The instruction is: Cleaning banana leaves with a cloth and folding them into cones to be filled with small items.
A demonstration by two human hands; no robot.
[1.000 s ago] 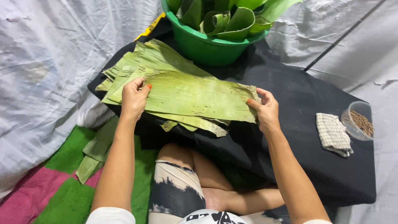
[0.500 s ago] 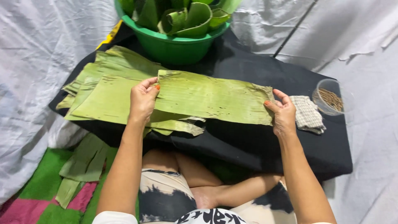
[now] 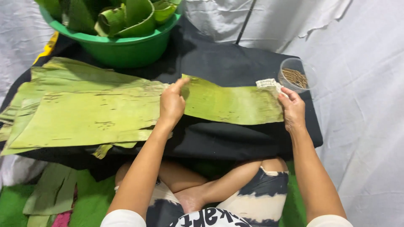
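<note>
A long green banana leaf piece [image 3: 233, 103] lies across the black-covered low table [image 3: 227, 63]. My left hand [image 3: 171, 103] grips its left end, with the thumb and a finger raised at the leaf's top edge. At the right end, my right hand [image 3: 292, 110] holds the leaf's other edge. To the left sits a stack of larger banana leaves [image 3: 84, 111], spread flat and partly under the held piece.
A green plastic basin [image 3: 122, 44] with rolled leaves stands at the back left. A small clear container of thin brown sticks [image 3: 294, 75] and a checked cloth [image 3: 269, 84] are at the right. Leaf scraps [image 3: 52, 191] lie on the floor mat beside my crossed legs.
Both hands have slid the leaf piece to the right, off the stack and onto the bare black cloth. The camera view has also shifted right and closer.
</note>
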